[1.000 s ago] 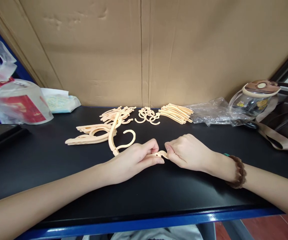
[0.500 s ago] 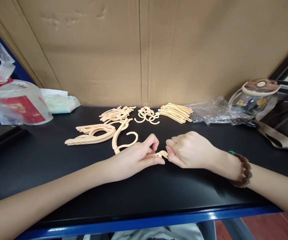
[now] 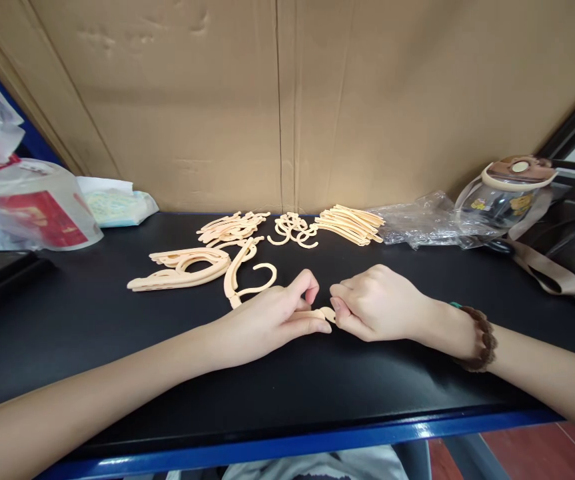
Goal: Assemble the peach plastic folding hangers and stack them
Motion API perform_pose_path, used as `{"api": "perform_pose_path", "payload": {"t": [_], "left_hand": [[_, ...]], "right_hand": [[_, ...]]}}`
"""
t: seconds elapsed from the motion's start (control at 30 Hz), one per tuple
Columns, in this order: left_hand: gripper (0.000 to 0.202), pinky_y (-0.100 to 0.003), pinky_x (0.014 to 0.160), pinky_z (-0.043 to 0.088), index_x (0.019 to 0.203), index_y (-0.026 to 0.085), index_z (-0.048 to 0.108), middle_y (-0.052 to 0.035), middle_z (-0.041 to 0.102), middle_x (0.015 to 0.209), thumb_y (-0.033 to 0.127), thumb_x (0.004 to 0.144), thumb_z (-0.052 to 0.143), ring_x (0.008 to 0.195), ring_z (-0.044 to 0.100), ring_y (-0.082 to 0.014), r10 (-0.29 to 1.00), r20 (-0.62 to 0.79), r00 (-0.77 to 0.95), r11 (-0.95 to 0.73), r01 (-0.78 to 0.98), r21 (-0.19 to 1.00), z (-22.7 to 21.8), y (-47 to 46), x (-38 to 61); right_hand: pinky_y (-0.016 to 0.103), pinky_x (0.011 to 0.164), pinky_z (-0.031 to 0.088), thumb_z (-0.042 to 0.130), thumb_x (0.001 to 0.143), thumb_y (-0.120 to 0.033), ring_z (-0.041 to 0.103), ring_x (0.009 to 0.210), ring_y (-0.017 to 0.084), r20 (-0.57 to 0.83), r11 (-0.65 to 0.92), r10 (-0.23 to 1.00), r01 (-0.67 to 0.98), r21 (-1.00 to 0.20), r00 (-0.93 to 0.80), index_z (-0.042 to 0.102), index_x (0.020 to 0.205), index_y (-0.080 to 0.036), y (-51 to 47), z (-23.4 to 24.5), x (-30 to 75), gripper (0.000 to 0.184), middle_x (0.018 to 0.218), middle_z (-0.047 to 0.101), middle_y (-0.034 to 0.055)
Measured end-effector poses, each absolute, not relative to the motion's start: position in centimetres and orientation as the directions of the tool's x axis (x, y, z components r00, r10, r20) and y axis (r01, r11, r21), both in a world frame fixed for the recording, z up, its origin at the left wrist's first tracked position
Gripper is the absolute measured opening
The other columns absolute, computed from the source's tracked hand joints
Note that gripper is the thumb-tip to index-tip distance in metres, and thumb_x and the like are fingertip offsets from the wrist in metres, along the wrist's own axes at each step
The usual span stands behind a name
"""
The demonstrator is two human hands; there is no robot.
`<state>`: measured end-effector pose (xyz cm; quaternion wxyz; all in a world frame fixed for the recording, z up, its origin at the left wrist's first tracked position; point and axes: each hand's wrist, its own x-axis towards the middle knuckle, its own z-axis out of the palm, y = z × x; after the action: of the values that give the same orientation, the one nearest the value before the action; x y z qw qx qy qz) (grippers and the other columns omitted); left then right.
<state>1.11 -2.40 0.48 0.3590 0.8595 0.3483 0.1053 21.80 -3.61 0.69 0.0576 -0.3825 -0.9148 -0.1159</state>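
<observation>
A peach plastic folding hanger [image 3: 232,272] with a curved hook lies partly under my left hand [image 3: 272,319]. One of its arms angles up and away to the left. My left hand is closed on it, thumb along the near side and index finger curled above. My right hand [image 3: 374,303] is a closed fist, pinching a peach hanger arm piece [image 3: 328,313] whose rounded end meets the part from my left hand. The rest of that piece is hidden by my fingers. Left of the hanger lie folded peach hangers [image 3: 182,270].
Behind my hands are piles of hanger arms [image 3: 232,227], hooks [image 3: 293,230] and thin strips [image 3: 350,225]. Clear plastic wrap [image 3: 417,223], a lidded jar [image 3: 510,193] and a black bag [image 3: 567,247] stand right. A bagged roll [image 3: 42,203], tissue pack [image 3: 120,203] and black device [image 3: 2,273] sit left.
The rounded end of the arm piece has turned and now covers the hole that showed in the part from my left hand. Both hands stay nearly in place.
</observation>
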Motion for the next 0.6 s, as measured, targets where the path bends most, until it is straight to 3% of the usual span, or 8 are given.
{"api": "perform_pose_path", "payload": {"t": [0.23, 0.4, 0.5, 0.6], "left_hand": [[0.029, -0.021, 0.050, 0.028, 0.087, 0.024, 0.031, 0.0096, 0.038, 0.061, 0.048, 0.089, 0.048, 0.054, 0.035, -0.0098, 0.667, -0.073, 0.742, -0.507, 0.523, 0.685, 0.8, -2.4, 1.2], [0.028, -0.022, 0.057, 0.034, 0.102, 0.025, 0.035, 0.0083, 0.053, 0.066, 0.046, 0.090, 0.049, 0.058, 0.044, -0.0108, 0.630, -0.103, 0.770, -0.498, 0.502, 0.708, 1.5, -2.3, 0.9], [0.023, -0.022, 0.060, 0.037, 0.106, 0.026, 0.042, 0.0053, 0.058, 0.076, 0.042, 0.091, 0.048, 0.065, 0.051, -0.0120, 0.638, -0.065, 0.767, -0.566, 0.524, 0.637, 1.5, -2.2, 0.2], [0.023, -0.024, 0.069, 0.043, 0.110, 0.026, 0.047, 0.0007, 0.059, 0.099, 0.038, 0.090, 0.051, 0.080, 0.058, -0.0138, 0.650, -0.027, 0.759, -0.607, 0.540, 0.583, 1.4, -1.9, -0.4]], "right_hand": [[0.028, 0.051, 0.014, 0.037, 0.087, -0.025, 0.041, 0.044, 0.010, 0.120, 0.682, 0.712, 0.722, 0.119, -0.692, 0.056, 0.060, -0.016, -3.5, 1.3, 21.7, 0.034, 0.057, 0.062, 0.0027], [0.026, 0.051, 0.020, 0.039, 0.087, -0.021, 0.037, 0.043, 0.009, 0.013, 0.712, 0.702, 0.702, 0.004, -0.712, 0.056, 0.061, -0.017, -3.2, 2.1, 22.2, 0.031, 0.052, 0.055, -0.0007], [0.024, 0.050, 0.022, 0.044, 0.082, -0.021, 0.038, 0.045, 0.009, -0.023, 0.652, 0.757, 0.757, -0.043, -0.653, 0.055, 0.062, -0.018, -2.6, 2.7, 23.1, 0.022, 0.052, 0.054, -0.0018], [0.022, 0.050, 0.024, 0.049, 0.076, -0.022, 0.042, 0.047, 0.011, -0.030, 0.561, 0.826, 0.826, -0.053, -0.563, 0.058, 0.082, -0.019, -1.5, 2.9, 24.6, 0.011, 0.053, 0.054, -0.0031]]}}
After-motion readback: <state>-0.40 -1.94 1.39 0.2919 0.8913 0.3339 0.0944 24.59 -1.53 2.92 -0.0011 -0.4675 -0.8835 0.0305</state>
